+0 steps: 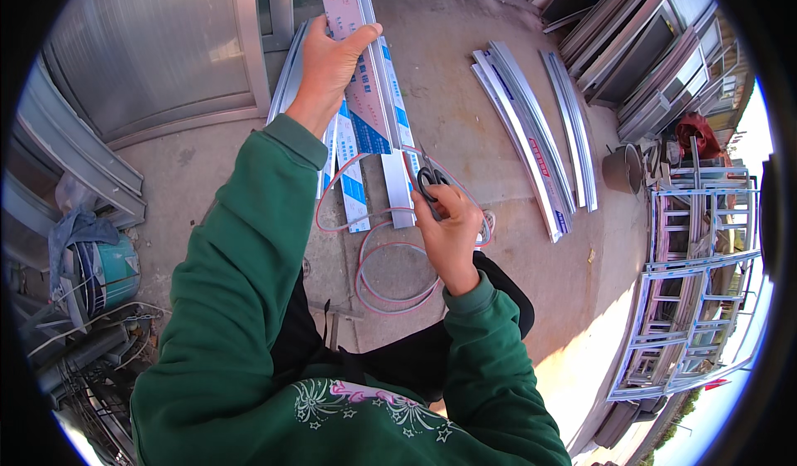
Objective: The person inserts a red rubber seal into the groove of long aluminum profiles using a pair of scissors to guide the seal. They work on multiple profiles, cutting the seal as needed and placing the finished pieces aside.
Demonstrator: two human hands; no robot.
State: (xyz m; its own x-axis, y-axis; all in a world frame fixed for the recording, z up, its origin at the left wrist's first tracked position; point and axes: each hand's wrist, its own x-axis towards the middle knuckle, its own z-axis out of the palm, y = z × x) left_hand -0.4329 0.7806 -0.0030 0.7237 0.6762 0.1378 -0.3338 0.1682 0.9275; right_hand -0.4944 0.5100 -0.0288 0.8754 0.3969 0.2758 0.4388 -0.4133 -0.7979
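My left hand [325, 61] is wrapped round a long metal profile [364, 101] covered in pink and blue printed film, which runs away from me toward the top. In my right hand [452, 232] is a pair of scissors [429, 180] with black handles, its blades pointing up near the profile's close end. A thin red and grey sealing strip [362, 272] loops from that end and lies in coils on the ground before my legs. Whether the right fingers also hold the strip is hidden. More film-covered profiles [353, 194] lie beneath.
Two bundles of pale profiles [531, 142] [571, 126] lie on the concrete to the right. A bucket [622, 170] and stacked window frames [656, 300] stand farther right. At left are a large panelled frame [158, 51] and a teal bucket [114, 271] with a cloth on it.
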